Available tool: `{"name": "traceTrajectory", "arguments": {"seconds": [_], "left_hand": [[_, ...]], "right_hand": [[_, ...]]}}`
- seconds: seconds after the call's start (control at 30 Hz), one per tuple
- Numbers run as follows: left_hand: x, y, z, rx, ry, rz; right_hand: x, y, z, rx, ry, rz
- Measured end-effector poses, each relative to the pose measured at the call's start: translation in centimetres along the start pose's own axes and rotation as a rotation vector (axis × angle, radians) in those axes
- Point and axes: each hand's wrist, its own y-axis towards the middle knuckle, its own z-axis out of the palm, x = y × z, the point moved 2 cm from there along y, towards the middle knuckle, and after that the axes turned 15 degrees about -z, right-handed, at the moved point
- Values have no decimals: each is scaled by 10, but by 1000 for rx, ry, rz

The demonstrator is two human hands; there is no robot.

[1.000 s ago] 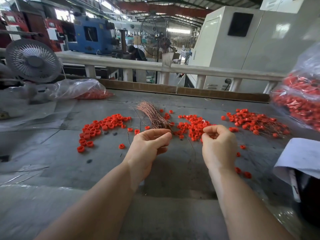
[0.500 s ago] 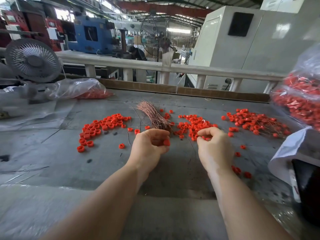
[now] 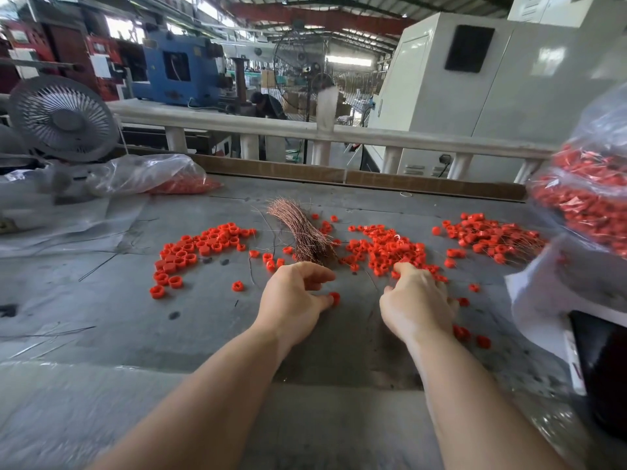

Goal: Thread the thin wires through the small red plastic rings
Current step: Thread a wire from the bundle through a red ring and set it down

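I see both hands low over the grey desk [image 3: 101, 307], palms down. My left hand [image 3: 295, 300] has its fingers curled, and a single red ring [image 3: 335, 297] sits at the tip of its thumb — pinched against the fingers, as far as I can tell. Its index finger reaches toward the near end of the wire bundle [image 3: 300, 232], a sheaf of thin copper strands lying on the desk with its far end fanned out. My right hand [image 3: 415, 300] rests at the near edge of the middle ring pile [image 3: 383, 247], fingers bent down among the rings; whether it holds a ring or a wire I cannot tell, since the fingertips are hidden. To the left lies a curved band of loose rings [image 3: 196, 249], and to the right a third pile [image 3: 485, 234] with thin wires running through it. A few stray rings lie just beside the right wrist. At the desk's right edge a clear bag [image 3: 590, 195] is packed with red pieces, above a white sheet [image 3: 539, 300] and a dark object I cannot identify. On the far left a second plastic bag [image 3: 146, 176] lies near a small grey fan [image 3: 62, 118] — both well apart from the hands.
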Motion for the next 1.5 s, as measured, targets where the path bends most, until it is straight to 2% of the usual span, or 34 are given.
{"name": "traceTrajectory", "arguments": {"seconds": [0.3,0.57,0.77,1.0,1.5], "left_hand": [[0,1,-1,-25,31,13],[0,2,-1,-42,21,12],[-1,1,-2,-49,18,7],[-1,0,-2,-50,34,24],[-2,1,1,-28,-24,56]], "right_hand": [[7,0,7,-2,28,-232],[9,-2,8,-1,86,-285],[10,-2,1,-181,134,-222],[9,-3,-5,-303,402,-232],[20,-7,-2,-214,541,-443]]}}
